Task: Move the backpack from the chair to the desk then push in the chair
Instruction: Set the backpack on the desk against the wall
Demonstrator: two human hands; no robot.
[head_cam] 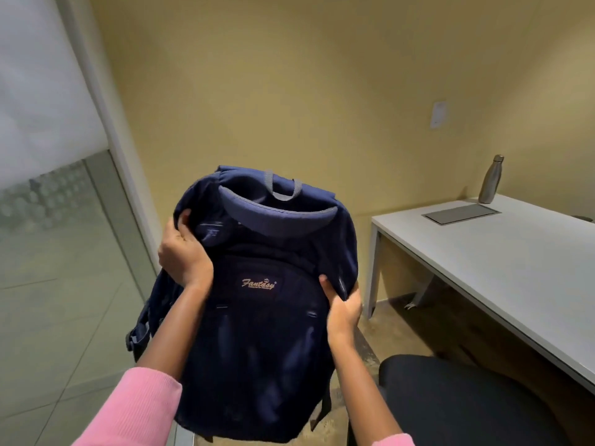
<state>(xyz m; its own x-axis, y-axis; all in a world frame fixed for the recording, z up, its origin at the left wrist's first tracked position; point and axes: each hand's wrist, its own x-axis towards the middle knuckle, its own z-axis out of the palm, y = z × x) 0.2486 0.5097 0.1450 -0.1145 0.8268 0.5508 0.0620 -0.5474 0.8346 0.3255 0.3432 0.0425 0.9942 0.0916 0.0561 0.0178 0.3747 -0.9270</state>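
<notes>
- Both hands grip the navy backpack (pixel 257 304) by its sides, holding it up left of the white desk (pixel 502 252).
- Left hand (pixel 185 252) clamps the upper left flank; right hand (pixel 343 307) pinches the right edge lower down.
- Best swing it right, clearing the desk's near-left corner and the chair seat (pixel 450 397), then set it down short of the steel bottle (pixel 491 180).

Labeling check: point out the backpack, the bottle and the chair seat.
backpack (pixel 257 317): head view, front panel below the logo.
bottle (pixel 491 180): head view, mid body.
chair seat (pixel 450 397): head view, dark cushion.
</notes>
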